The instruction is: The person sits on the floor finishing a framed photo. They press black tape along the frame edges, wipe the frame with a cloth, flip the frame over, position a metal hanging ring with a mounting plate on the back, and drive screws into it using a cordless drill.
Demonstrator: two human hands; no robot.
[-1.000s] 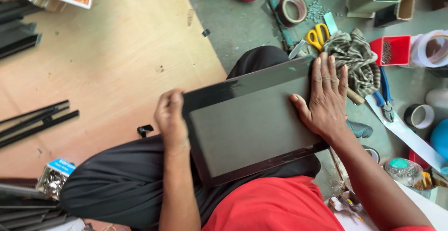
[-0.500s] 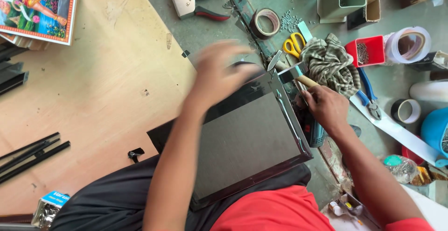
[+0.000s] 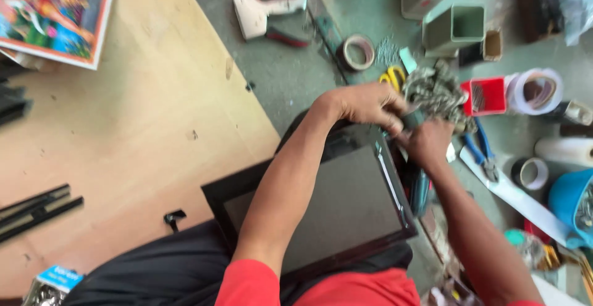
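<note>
Both hands are bunched up together at the far edge of the dark picture frame (image 3: 333, 210), which is lying flat across the person's lap with its back facing up. The left hand (image 3: 364, 105) reaches across over the frame, fingers curled down and pinched around a small grey-green cylindrical thing (image 3: 412, 119), looks like a tool handle or a little roll, hard to tell which since it's blurry. The right hand (image 3: 426, 142) is just under it, fingers closed and touching the same object from below, so both hands are basically clamped on it, neither one spread open.

Right behind the hands there's a crumpled greyish rag (image 3: 440, 93), touching or almost touching the knuckles. Yellow-handled scissors (image 3: 393, 77) peek out just beside it. A small red box (image 3: 485, 96) sits to the right of the rag, then a big tape roll (image 3: 534, 91). Blue-handled pliers (image 3: 483, 151) lie near the right wrist. Further up the floor: a staple gun (image 3: 272, 0) and a smaller tape roll (image 3: 358, 51). Plywood sheet (image 3: 111, 151) covers the left side.
</note>
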